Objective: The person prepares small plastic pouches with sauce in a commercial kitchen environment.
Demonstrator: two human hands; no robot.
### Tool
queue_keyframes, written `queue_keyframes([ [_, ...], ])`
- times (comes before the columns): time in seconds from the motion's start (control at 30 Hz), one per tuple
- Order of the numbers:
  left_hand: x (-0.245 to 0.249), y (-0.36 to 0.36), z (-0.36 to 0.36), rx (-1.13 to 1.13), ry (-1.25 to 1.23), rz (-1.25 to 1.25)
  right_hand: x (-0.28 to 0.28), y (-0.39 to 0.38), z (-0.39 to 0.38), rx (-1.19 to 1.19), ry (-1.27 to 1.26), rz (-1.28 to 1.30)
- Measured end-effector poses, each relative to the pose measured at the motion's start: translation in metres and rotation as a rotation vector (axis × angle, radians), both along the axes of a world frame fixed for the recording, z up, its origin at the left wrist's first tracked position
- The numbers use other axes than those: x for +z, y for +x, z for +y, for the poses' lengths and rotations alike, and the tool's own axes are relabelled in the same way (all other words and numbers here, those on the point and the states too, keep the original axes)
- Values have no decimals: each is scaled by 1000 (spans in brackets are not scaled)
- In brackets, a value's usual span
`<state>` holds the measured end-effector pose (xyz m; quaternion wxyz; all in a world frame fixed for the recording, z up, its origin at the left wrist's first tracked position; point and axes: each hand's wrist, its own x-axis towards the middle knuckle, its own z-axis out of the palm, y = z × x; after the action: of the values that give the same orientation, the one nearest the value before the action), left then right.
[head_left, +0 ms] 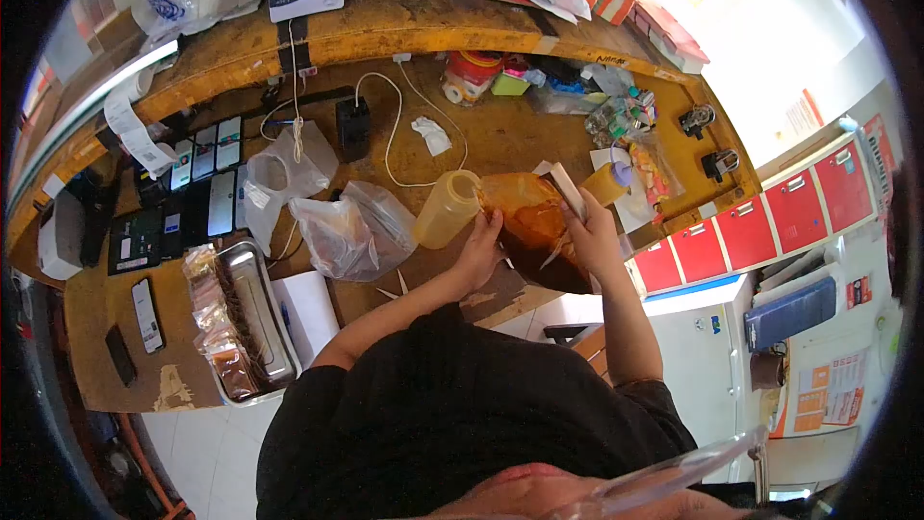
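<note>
A clear plastic bag of orange-brown sauce (529,207) hangs between my two hands, darker toward its lower end. My left hand (478,252) grips its left side, fingers closed close beside an uncapped yellow squeeze bottle (445,212). The bag's upper left corner meets the mouth of this bottle, which leans to the right. My right hand (595,239) is closed on the bag's right side, next to a pale flat bar (568,191) at the bag's upper edge. Just beyond that hand is another yellow bottle (606,183) with a purple cap.
A metal tray (260,299) holds many small brown-filled sachets (226,327). Plastic bags (351,236), phones (147,313) and white cables (399,125) lie across the wooden desk (106,376). A raised shelf (414,29) runs along the back; red lockers (751,231) stand at the right.
</note>
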<state>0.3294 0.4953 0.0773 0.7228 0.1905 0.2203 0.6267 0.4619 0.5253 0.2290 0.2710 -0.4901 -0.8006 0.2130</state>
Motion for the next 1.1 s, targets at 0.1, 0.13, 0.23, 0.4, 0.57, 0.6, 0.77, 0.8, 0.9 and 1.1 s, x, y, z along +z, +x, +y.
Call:
queue_keyframes([
  [0.1, 2, 1, -1, -36, 35, -46, 2, -1, 6, 30, -20, -61],
  [0.13, 10, 1, -4, -21, -5, -41, 5, -1, 6, 45, -23, -72],
  [0.23, 14, 3, -5, -6, -47, -48, 5, 0, 10, 74, 2, -97],
  [0.4, 7, 4, -2, -8, -19, -115, 6, -4, 12, 64, -59, -68],
  [0.57, 7, 6, -3, -19, 55, -155, 12, -7, 13, 106, -26, -108],
  [0.6, 9, 7, -4, -19, 55, -156, 13, -7, 13, 106, -26, -109],
  [0.77, 10, 8, -4, -25, 1, -153, 17, -10, 15, 99, -62, -125],
  [0.8, 10, 9, -4, -25, 2, -154, 19, -11, 14, 99, -62, -126],
  [0.9, 13, 9, -5, 3, 42, -159, 24, -15, 13, 135, -24, -126],
  [1.1, 14, 12, -4, -8, 27, -160, 29, -19, 18, 155, -43, -151],
])
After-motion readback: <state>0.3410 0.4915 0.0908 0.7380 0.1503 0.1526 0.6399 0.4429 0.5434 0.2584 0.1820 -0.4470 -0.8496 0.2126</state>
